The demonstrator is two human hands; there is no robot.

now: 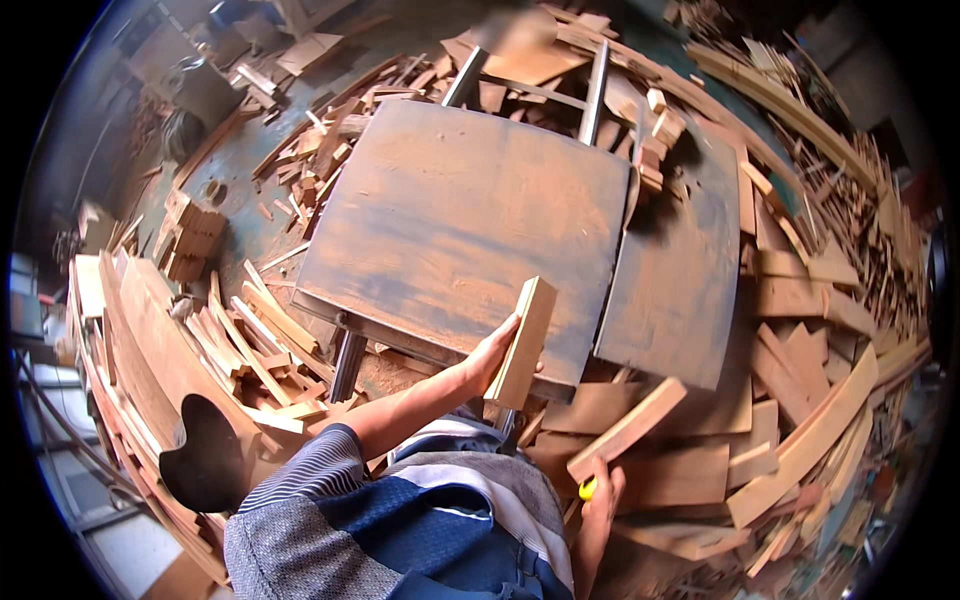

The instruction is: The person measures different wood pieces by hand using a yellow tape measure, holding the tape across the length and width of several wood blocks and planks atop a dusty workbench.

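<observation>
My left hand (492,356) is closed around a short, thick wooden block (526,342), holding it upright and slightly tilted in front of the near edge of a saw table (450,215). To the right and lower, my right hand (600,503) is closed at the lower end of a short wooden strip (628,428), which slants up to the right. Against that hand's fingers is a small bright yellow object (587,488), too small to name surely. The fingers partly hide behind the wood in both hands.
Sawdust covers the table and its right side panel (680,265). Two metal rails (594,95) extend from the far side. Board offcuts (680,475) pile up at right, and long planks (150,330) lie at left. A dark curved seat-like piece (205,455) stands near my left elbow.
</observation>
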